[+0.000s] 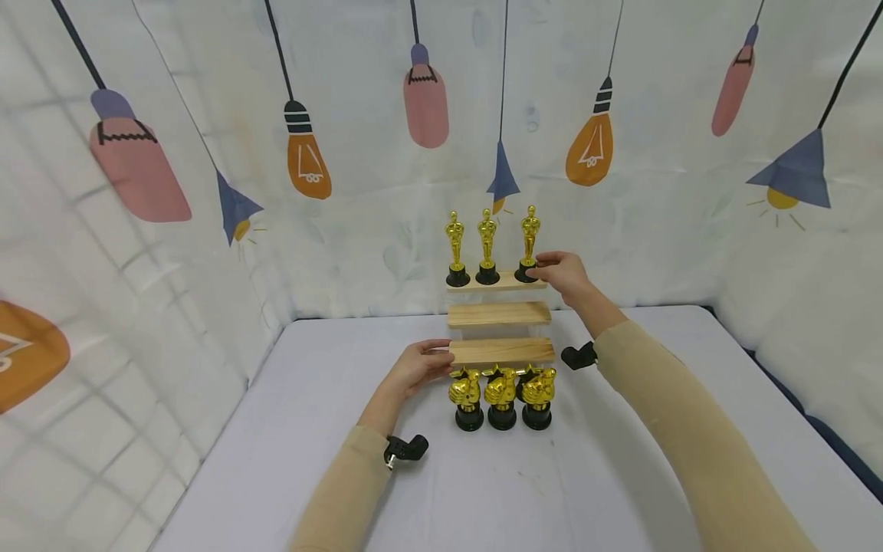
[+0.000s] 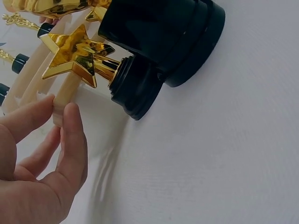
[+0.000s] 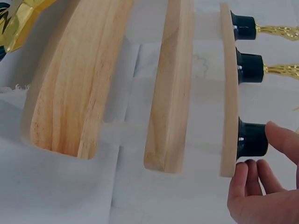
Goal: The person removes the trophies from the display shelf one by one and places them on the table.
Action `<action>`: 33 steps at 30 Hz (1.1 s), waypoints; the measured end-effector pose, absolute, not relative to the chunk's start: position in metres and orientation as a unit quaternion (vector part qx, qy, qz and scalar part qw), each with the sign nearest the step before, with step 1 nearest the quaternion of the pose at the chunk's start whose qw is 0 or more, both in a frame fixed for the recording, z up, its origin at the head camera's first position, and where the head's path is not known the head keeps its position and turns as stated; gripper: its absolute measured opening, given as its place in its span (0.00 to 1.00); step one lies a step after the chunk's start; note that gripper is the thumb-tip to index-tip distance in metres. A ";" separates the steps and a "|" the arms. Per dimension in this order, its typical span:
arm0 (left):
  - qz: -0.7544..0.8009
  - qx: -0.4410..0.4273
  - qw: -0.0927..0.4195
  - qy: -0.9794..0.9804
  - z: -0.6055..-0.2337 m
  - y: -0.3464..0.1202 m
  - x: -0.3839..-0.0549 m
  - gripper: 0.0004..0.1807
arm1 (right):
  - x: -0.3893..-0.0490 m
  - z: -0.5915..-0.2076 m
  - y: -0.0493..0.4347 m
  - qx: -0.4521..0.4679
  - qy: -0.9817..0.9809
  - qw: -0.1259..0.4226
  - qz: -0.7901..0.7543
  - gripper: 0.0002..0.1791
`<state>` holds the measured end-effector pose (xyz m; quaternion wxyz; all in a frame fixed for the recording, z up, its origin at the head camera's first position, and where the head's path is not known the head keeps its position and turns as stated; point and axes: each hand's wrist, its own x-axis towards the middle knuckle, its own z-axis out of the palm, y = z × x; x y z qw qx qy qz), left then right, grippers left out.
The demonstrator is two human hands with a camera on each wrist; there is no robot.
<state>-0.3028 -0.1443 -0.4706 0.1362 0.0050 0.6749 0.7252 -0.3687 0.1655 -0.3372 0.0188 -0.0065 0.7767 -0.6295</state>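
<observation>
Three slim gold figure trophies with black bases stand upright in a row on the top board (image 1: pixel 507 281) of a three-tier wooden display stand (image 1: pixel 502 351). My right hand (image 1: pixel 564 276) is at the rightmost figure trophy (image 1: pixel 530 238); in the right wrist view its fingers and thumb hold the black base (image 3: pixel 252 140), which sits on the board. With my left hand (image 1: pixel 419 366) I pinch the left end of the lowest board (image 2: pixel 67 91) between thumb and fingers. The middle board (image 1: pixel 500 313) is untouched.
In front of the stand, several shorter gold trophies on black bases stand close together, among them a front one (image 1: pixel 501 395) and a star-topped one (image 2: pixel 77 56) behind. White cloth covers the table (image 1: pixel 331 383). A lamp-patterned curtain (image 1: pixel 372 245) hangs behind.
</observation>
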 end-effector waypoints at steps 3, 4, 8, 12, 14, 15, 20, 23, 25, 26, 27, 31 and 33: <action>0.726 0.002 0.136 0.675 -0.470 -0.144 -0.303 0.28 | -0.371 -0.338 0.163 -0.009 0.777 0.014 -0.629 0.30; 0.725 0.002 0.135 0.675 -0.470 -0.144 -0.303 0.27 | -0.372 -0.338 0.163 -0.010 0.779 0.012 -0.626 0.30; 0.726 0.000 0.133 0.675 -0.468 -0.143 -0.302 0.27 | -0.373 -0.340 0.162 -0.009 0.788 0.002 -0.616 0.29; 0.726 0.000 0.131 0.675 -0.468 -0.143 -0.302 0.27 | -0.375 -0.341 0.161 -0.005 0.790 0.000 -0.612 0.29; 0.727 0.000 0.131 0.674 -0.468 -0.143 -0.302 0.26 | -0.375 -0.342 0.161 -0.002 0.787 -0.001 -0.617 0.30; 0.726 0.000 0.131 0.675 -0.468 -0.143 -0.302 0.26 | -0.376 -0.342 0.160 0.000 0.785 -0.001 -0.620 0.30; 0.728 0.001 0.133 0.673 -0.468 -0.144 -0.302 0.27 | -0.377 -0.343 0.158 0.006 0.777 -0.003 -0.629 0.30; 0.728 0.000 0.133 0.672 -0.468 -0.144 -0.301 0.27 | -0.378 -0.344 0.157 0.007 0.780 -0.002 -0.626 0.30; 0.728 0.000 0.133 0.673 -0.468 -0.144 -0.301 0.27 | -0.378 -0.345 0.157 0.008 0.781 -0.002 -0.624 0.29; 0.727 0.001 0.132 0.674 -0.468 -0.144 -0.301 0.27 | -0.378 -0.346 0.157 0.009 0.782 -0.004 -0.623 0.29; 0.727 0.002 0.132 0.674 -0.468 -0.144 -0.301 0.27 | -0.378 -0.346 0.157 0.011 0.783 -0.005 -0.621 0.28; 0.727 0.001 0.130 0.675 -0.470 -0.144 -0.300 0.27 | -0.378 -0.348 0.159 0.009 0.786 -0.010 -0.618 0.27; 0.726 0.001 0.129 0.675 -0.470 -0.144 -0.300 0.27 | -0.377 -0.349 0.160 0.007 0.786 -0.008 -0.618 0.27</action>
